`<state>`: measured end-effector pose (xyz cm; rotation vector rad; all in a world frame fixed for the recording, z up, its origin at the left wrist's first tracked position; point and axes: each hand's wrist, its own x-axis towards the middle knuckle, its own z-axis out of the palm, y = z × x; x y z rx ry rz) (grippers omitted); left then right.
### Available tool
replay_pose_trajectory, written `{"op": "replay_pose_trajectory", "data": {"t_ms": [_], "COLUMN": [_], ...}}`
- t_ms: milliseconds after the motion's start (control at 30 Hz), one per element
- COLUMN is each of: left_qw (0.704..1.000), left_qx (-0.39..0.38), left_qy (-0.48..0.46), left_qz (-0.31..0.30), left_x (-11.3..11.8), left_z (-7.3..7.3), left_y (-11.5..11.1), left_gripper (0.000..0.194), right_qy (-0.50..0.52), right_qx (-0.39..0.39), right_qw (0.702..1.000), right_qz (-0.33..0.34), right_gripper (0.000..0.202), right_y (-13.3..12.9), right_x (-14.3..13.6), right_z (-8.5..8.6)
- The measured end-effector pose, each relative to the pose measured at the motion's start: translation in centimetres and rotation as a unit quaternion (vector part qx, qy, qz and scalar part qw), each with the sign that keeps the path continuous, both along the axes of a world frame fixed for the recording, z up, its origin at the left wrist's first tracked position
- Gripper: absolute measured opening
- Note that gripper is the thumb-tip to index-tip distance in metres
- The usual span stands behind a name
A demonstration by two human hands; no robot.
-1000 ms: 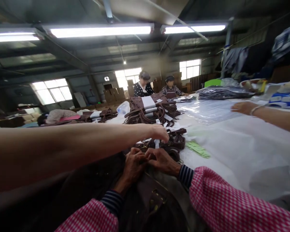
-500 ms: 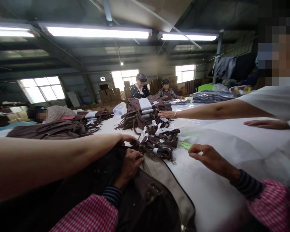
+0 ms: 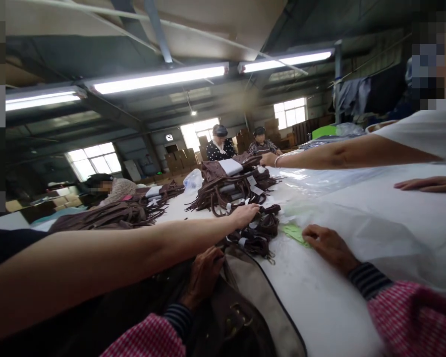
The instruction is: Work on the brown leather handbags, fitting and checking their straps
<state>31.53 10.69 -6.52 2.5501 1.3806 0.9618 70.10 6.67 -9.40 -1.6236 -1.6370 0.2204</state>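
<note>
My left hand (image 3: 204,272), in a pink checked sleeve with a striped cuff, has its fingers curled over the upper edge of a dark brown bag (image 3: 245,322) with a beige lining and brass fittings. On the white table, my right hand (image 3: 329,245) has its fingers closed at the near edge of light green paper slips (image 3: 294,232). Just beyond the bag lie coiled brown straps (image 3: 262,228) with white wraps and metal clips. Part of the bag is hidden under a co-worker's forearm.
A co-worker's arm (image 3: 144,248) crosses from the left to the straps. Another person's hand (image 3: 269,159) is at a stack of brown bags (image 3: 223,173). More brown bags (image 3: 107,210) lie at left. Clear plastic sheeting (image 3: 386,223) covers the table's right side.
My right hand has come down onto the green slips. My left hand stays at the bag's edge. The left co-worker's hand moved from the bag to the straps; the other's reached farther up the stack.
</note>
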Motion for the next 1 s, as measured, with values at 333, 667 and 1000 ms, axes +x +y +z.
{"op": "replay_pose_trajectory", "data": {"t_ms": [333, 667, 1000], "left_qw": [0.994, 0.987, 0.986], "left_qx": [-0.066, -0.084, -0.066], "left_qy": [-0.078, -0.120, -0.125], "left_qz": [0.050, 0.074, 0.093], "left_x": [1.2, 1.7, 2.4], "left_z": [0.9, 0.3, 1.4], "left_y": [-3.0, -3.3, -4.3], "left_gripper": [0.016, 0.026, 0.025], "right_qy": [-0.007, -0.140, -0.178], "right_qx": [0.052, 0.048, -0.064], "right_qw": [0.998, 0.989, 0.971], "right_qz": [-0.026, -0.018, 0.147], "right_gripper": [0.021, 0.021, 0.019], "right_y": [0.1, 1.4, -0.2], "right_x": [-0.6, 0.1, -1.8], "right_z": [0.3, 0.4, 2.6]}}
